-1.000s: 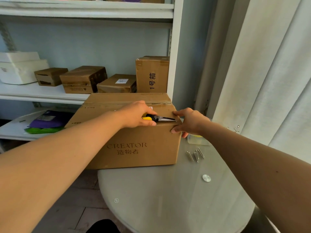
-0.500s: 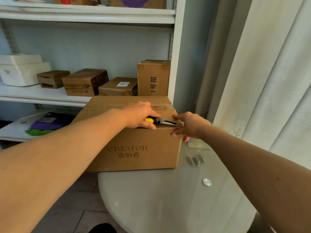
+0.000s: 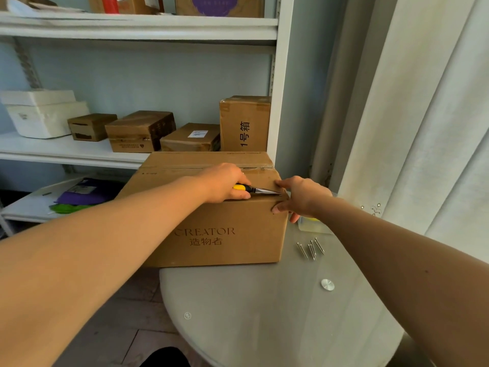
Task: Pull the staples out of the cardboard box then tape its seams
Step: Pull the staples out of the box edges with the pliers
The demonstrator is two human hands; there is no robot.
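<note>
A brown cardboard box [image 3: 211,234] printed "CREATOR" stands on the round glass table [image 3: 277,313], partly overhanging its left edge. My left hand [image 3: 225,184] grips yellow-handled needle-nose pliers [image 3: 260,190] on the box's top, their tips at the front right corner. My right hand [image 3: 301,197] rests on that corner, thumb on the front face and a finger on top beside the plier tips. Whatever the tips hold is too small to make out. Several pulled metal pins [image 3: 310,249] lie on the table right of the box.
A tape roll [image 3: 312,225] lies partly hidden behind my right wrist. White shelves [image 3: 66,152] behind the box carry several smaller cartons and a foam box [image 3: 45,115]. A white curtain [image 3: 423,128] hangs at the right. A round metal cap [image 3: 327,284] sits in the glass.
Both hands stay at the box's front right corner. The view has tilted up a little, so everything sits lower in frame.
</note>
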